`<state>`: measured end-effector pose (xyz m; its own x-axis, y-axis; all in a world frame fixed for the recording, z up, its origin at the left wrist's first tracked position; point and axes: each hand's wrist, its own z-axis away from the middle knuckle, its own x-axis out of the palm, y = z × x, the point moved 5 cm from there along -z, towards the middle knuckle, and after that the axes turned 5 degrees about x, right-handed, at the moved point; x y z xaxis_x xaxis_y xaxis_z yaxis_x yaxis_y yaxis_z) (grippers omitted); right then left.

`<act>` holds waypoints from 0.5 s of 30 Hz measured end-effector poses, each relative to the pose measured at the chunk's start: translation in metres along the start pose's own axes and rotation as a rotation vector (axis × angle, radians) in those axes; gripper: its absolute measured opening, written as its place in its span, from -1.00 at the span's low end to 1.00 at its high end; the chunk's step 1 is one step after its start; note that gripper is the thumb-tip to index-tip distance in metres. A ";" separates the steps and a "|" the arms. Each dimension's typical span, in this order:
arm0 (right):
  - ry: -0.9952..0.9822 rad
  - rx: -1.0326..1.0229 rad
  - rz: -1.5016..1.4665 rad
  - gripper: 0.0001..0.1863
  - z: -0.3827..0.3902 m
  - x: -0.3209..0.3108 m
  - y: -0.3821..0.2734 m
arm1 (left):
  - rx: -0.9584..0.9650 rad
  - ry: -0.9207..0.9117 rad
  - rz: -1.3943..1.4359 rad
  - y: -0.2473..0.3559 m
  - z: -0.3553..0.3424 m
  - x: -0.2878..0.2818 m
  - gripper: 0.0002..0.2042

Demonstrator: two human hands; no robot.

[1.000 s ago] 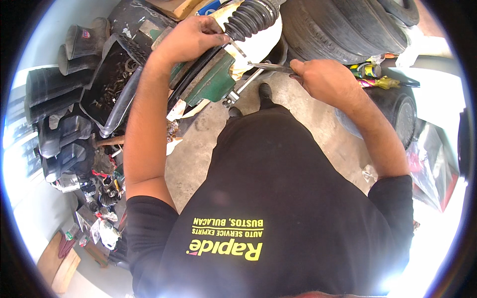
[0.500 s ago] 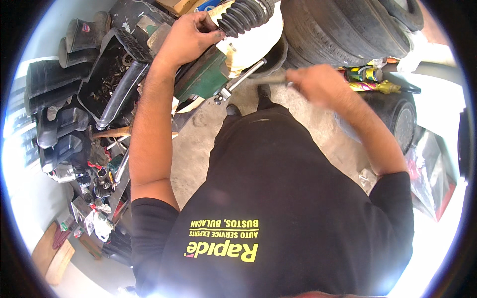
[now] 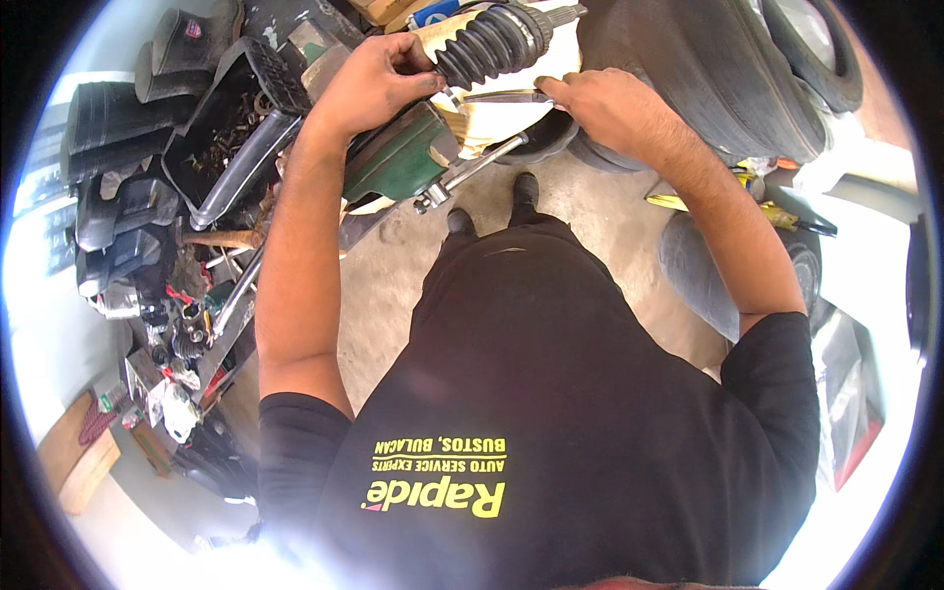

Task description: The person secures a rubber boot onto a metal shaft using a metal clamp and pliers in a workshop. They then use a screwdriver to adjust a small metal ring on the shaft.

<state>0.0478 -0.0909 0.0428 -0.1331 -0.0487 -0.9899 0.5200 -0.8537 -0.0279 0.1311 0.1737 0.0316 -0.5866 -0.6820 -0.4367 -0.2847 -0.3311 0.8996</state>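
A black ribbed rubber boot (image 3: 477, 49) with a splined metal end lies over the green bench vise (image 3: 398, 157) and a cream cloth (image 3: 531, 61). My left hand (image 3: 388, 84) is closed at the boot's narrow left end, fingers around it, beside a small metal strip (image 3: 450, 98). My right hand (image 3: 600, 103) is closed on a slim metal tool (image 3: 501, 97), probably pliers, lying horizontally just below the boot with its tip near that strip. The vise's silver handle (image 3: 477, 172) sticks out below.
Stacked tyres (image 3: 708, 69) fill the upper right, with a bucket (image 3: 688, 265) below. At left are rubber boots (image 3: 113, 138), a black tray of metal parts (image 3: 241, 108), a wooden handle (image 3: 216, 239) and jumbled tools (image 3: 192, 334). Concrete floor (image 3: 383, 295) shows around my feet.
My right hand dropped down and right, then moved up and left with the tool toward the ribbed boot. My left hand stays at its narrow end. The view has shifted slightly.
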 end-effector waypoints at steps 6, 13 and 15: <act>0.082 -0.132 0.136 -0.71 -0.018 -0.001 -0.003 | -0.070 -0.002 -0.046 -0.008 -0.001 0.000 -0.88; -0.016 -0.145 -0.006 -0.83 -0.028 -0.007 0.001 | -0.053 0.006 0.026 -0.004 0.000 0.002 -0.88; -0.045 -0.152 -0.012 -0.84 -0.030 -0.010 0.000 | -0.044 0.013 -0.020 -0.002 0.001 0.002 -0.88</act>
<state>0.0745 -0.0744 0.0486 -0.1756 -0.0652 -0.9823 0.6393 -0.7663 -0.0634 0.1299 0.1737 0.0291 -0.5711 -0.6834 -0.4547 -0.2625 -0.3729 0.8900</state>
